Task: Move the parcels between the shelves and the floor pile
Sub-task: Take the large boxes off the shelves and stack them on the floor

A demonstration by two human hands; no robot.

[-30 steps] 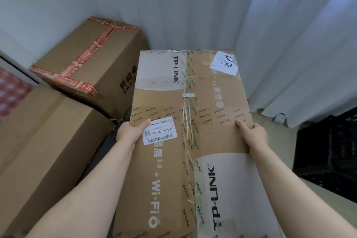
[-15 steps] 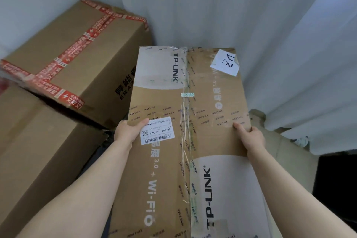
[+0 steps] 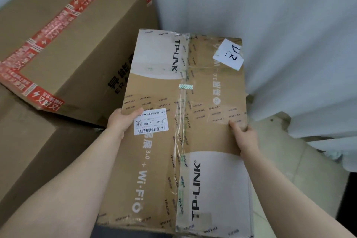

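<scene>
White curtains (image 3: 289, 44) hang across the back and right of your view, with pale floor tiles (image 3: 289, 170) showing beneath them. You hold the long brown cardboard parcel printed TP-LINK (image 3: 208, 106) lengthwise in front of you, its far end toward the curtains. Your left hand (image 3: 120, 121) grips its left edge, thumb lying on top just beside the white barcode label (image 3: 151, 121). Your right hand (image 3: 245, 135) grips the right edge, thumb pressed on the top face. A white handwritten slip (image 3: 229, 56) sits at the far right corner. To the left, a large brown carton sealed with red tape (image 3: 77, 44) rests on a plain brown carton (image 3: 29, 150). Whether the parcel rests on anything cannot be told.
</scene>
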